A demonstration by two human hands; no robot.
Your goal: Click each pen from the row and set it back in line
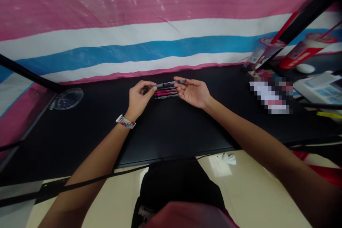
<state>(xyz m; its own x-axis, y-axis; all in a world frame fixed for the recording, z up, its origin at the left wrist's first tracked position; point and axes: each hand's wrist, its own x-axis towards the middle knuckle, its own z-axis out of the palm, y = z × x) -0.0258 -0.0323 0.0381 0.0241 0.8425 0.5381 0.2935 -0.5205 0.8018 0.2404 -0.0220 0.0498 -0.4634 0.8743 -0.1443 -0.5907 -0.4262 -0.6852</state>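
- L hand [140, 97]: thumb + fingertips pinched on L end of a grey pen [166, 84]; wristband [126, 121] on that wrist.
- R hand [195, 93]: half-open, palm facing the person, fingers loosely curled at pen's R end; can't tell if it grips or only touches.
- Pen spans btwn the two hands, roughly parallel to the desk's back edge; can't tell if it's fully off the desk.
- Other pens [166, 93], pink + grey, lie side by side btwn the hands, just on the person's side of the held one; their R ends close to R fingertips.
- Black desk [171, 131]: open room L of L hand as far as a clear plastic lid [68, 98], & btwn forearms down to front edge.
- Striped sheet [160, 42] hangs along back edge, near the hands.
- Far R, well apart from R hand: two drink cups w/ red straws, a white oval item [305, 68], blurred-out stuff.
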